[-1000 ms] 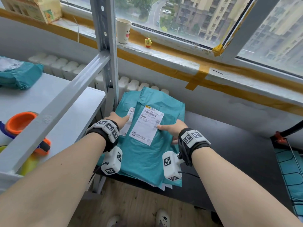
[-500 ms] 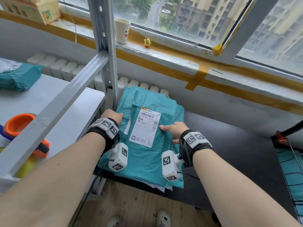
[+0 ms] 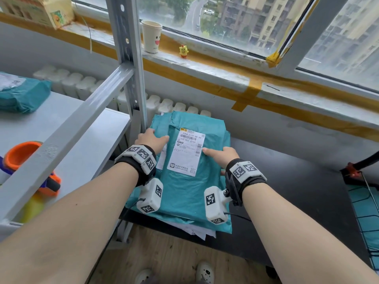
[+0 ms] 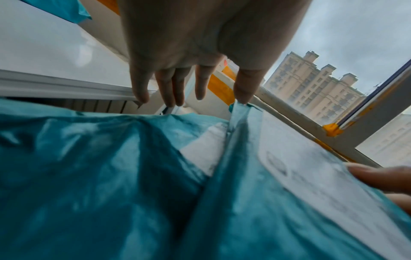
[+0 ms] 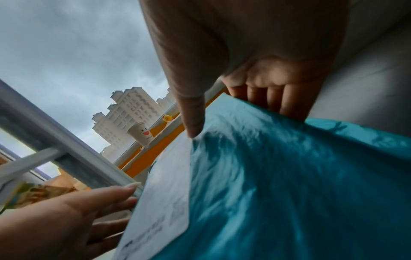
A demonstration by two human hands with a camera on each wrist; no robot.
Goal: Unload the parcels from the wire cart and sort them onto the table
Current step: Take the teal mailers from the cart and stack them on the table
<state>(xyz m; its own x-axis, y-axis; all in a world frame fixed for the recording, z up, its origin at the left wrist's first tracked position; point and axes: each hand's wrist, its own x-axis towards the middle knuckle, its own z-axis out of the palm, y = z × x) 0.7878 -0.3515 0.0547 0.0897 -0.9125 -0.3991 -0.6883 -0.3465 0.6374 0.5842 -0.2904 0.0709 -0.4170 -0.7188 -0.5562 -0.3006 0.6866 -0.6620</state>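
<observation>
Teal parcels lie stacked on the left end of the black table (image 3: 297,191). The top parcel (image 3: 184,191) carries a white label (image 3: 187,152). My right hand (image 3: 221,155) pinches its right edge, thumb (image 5: 193,119) on top and fingers beneath. At its left edge my left hand (image 3: 151,138) has straight fingers, the thumb touching the parcel's rim (image 4: 240,107). A lower parcel (image 4: 89,176) shows under the left wrist. The wire cart (image 3: 367,201) sits at the far right with teal inside.
A grey metal shelf post (image 3: 131,68) stands right beside the stack. The white shelf (image 3: 51,130) holds another teal parcel (image 3: 22,95) and an orange tape dispenser (image 3: 22,158). A paper cup (image 3: 151,36) and a yellow toy (image 3: 184,51) sit on the windowsill.
The top parcel has slid away from me and turned straighter over the stack. Both hands moved forward with it, the left one shifting to its left edge.
</observation>
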